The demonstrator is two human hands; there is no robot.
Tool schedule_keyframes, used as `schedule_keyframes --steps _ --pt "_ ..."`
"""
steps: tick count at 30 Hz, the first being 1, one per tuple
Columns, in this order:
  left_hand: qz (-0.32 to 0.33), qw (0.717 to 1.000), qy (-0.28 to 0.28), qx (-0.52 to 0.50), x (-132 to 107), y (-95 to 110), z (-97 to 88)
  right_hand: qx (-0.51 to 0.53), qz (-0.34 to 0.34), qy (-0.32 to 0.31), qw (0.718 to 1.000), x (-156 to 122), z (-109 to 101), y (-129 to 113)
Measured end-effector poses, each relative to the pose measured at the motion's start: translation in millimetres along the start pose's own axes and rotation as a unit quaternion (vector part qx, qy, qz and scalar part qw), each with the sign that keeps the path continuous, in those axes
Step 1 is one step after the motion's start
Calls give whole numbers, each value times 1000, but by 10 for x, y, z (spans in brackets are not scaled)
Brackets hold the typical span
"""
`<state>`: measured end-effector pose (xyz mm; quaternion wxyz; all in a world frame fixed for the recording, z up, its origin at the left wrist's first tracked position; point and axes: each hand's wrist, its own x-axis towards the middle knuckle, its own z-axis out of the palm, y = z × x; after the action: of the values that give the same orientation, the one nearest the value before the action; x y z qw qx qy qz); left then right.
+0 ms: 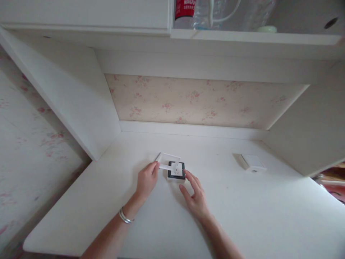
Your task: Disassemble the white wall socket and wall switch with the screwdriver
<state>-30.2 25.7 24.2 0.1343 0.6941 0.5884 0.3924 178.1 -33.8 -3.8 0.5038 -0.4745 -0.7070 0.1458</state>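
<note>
A wall socket (176, 169) with a white face and dark surround sits on a white box-like base on the white desk. My left hand (147, 180), silver bangles at its wrist, is closed on a thin white socket cover frame (172, 157). The frame is tilted up, and its lower part overlaps the socket's upper left. To the right, my right hand (196, 198) has thumb and fingers apart. Its fingertips are at the socket's right edge; whether they press on it is hard to tell.
A small white box (252, 162) lies on the desk (107, 201) at the right. Above hangs a white shelf (242, 37) with a red-labelled bottle (184, 10) and clear plastic bottles. A side panel (70, 93) bounds the left; floral wallpaper (188, 99) covers the back.
</note>
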Motion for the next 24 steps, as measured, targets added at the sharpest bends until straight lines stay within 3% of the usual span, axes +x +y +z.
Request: schedule_keyframes --steps 5,7,8,13,19,24 --pt "-154 986 46 -44 428 -468 -348 -8 70 17 997 -16 28 42" --pt "-276 954 53 -107 606 -731 -473 -7 78 13 997 -15 45 45" --pt "-308 942 61 -115 686 -856 -525 -7 76 9 997 -14 53 46" --pt "-399 905 87 -121 971 -1276 -667 -7 66 -3 998 -11 82 60" --pt "-434 890 91 -105 1138 -1352 -665 7 90 1 996 -12 77 72" --pt "-364 928 36 -62 933 -1135 -525 7 99 -9 995 -10 79 76"
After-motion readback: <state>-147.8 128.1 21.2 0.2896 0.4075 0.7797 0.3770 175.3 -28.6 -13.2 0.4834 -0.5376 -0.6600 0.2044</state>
